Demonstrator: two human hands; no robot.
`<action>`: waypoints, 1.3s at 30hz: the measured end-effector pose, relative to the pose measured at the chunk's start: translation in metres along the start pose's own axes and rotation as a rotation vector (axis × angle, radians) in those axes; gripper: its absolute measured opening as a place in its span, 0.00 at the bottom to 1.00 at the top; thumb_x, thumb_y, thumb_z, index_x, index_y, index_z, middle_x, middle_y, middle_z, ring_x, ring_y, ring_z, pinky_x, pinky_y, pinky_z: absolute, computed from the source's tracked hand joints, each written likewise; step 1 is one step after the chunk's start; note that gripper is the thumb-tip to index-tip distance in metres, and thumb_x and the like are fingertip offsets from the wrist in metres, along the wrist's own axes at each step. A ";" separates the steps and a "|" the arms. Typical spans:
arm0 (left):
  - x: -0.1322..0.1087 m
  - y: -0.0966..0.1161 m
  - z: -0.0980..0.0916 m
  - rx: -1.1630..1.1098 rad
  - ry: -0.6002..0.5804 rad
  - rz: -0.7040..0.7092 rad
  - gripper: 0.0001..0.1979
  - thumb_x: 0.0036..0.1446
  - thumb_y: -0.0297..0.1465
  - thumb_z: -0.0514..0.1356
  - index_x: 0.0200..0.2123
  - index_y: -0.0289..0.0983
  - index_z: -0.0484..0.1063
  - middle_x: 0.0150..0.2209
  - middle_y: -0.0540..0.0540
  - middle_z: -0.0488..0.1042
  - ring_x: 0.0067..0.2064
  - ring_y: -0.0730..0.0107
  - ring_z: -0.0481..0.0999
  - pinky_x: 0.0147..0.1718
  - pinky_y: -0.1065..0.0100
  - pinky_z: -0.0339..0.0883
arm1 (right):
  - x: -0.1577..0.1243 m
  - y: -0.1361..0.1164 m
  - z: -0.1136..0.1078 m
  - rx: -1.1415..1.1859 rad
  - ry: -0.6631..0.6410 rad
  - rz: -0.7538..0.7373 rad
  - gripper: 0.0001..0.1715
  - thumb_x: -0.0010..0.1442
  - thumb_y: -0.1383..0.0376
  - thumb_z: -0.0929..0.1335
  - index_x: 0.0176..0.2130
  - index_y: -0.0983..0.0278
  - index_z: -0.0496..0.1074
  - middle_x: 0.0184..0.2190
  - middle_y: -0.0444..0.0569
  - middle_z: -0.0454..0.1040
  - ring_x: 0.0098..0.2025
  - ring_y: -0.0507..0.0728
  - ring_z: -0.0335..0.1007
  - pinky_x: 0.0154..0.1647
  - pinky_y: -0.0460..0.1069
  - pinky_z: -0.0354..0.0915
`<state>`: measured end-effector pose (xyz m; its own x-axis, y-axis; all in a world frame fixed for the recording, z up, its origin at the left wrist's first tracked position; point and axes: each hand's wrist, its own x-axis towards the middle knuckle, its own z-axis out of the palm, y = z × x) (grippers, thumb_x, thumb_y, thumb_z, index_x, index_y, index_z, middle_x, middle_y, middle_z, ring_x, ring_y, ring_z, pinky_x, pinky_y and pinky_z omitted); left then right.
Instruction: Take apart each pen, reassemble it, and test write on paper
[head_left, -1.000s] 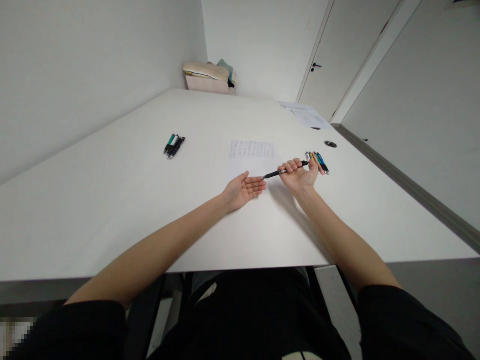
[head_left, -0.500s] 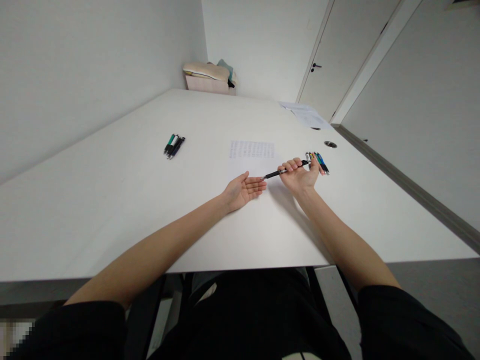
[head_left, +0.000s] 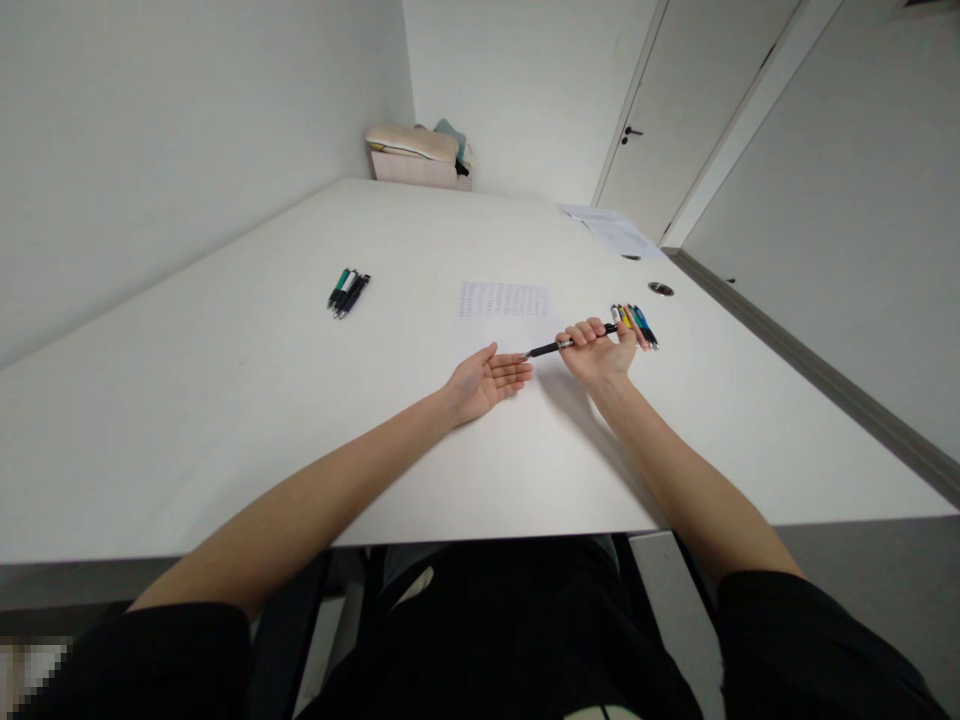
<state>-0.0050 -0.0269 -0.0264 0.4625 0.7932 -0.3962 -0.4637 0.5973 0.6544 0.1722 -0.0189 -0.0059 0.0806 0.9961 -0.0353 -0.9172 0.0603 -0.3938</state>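
Observation:
My right hand [head_left: 598,352] is closed around a black pen [head_left: 546,349], held level just above the white table [head_left: 225,400], its tip pointing left. My left hand [head_left: 486,381] lies palm up and open on the table, its fingertips almost at the pen's tip. Both hands are at the near edge of a printed sheet of paper [head_left: 504,308]. A bunch of coloured pens [head_left: 637,324] lies just beyond my right hand.
A second small group of dark pens [head_left: 349,291] lies on the left part of the table. More papers [head_left: 611,228] sit at the far right edge, near a round cable hole [head_left: 661,288]. A box with cushions [head_left: 420,155] stands in the far corner beside a door [head_left: 694,100].

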 end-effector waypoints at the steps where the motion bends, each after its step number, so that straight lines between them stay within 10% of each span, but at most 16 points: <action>1: 0.000 0.000 0.000 0.001 0.000 0.001 0.21 0.63 0.35 0.45 0.35 0.27 0.74 0.32 0.35 0.77 0.35 0.65 0.77 0.36 0.67 0.70 | 0.000 0.000 0.000 0.013 -0.006 0.002 0.20 0.55 0.52 0.52 0.21 0.62 0.46 0.15 0.38 0.48 0.17 0.48 0.45 0.20 0.47 0.55; 39: 0.002 -0.001 -0.001 0.021 0.002 0.002 0.23 0.63 0.36 0.45 0.32 0.26 0.74 0.32 0.36 0.76 0.34 0.66 0.76 0.36 0.67 0.69 | 0.000 0.000 0.000 -0.007 -0.030 0.002 0.22 0.57 0.50 0.51 0.20 0.62 0.47 0.15 0.38 0.47 0.17 0.48 0.45 0.21 0.46 0.55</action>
<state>-0.0045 -0.0258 -0.0280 0.4599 0.7945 -0.3965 -0.4485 0.5932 0.6685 0.1718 -0.0193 -0.0060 0.0668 0.9977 -0.0088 -0.9147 0.0578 -0.4001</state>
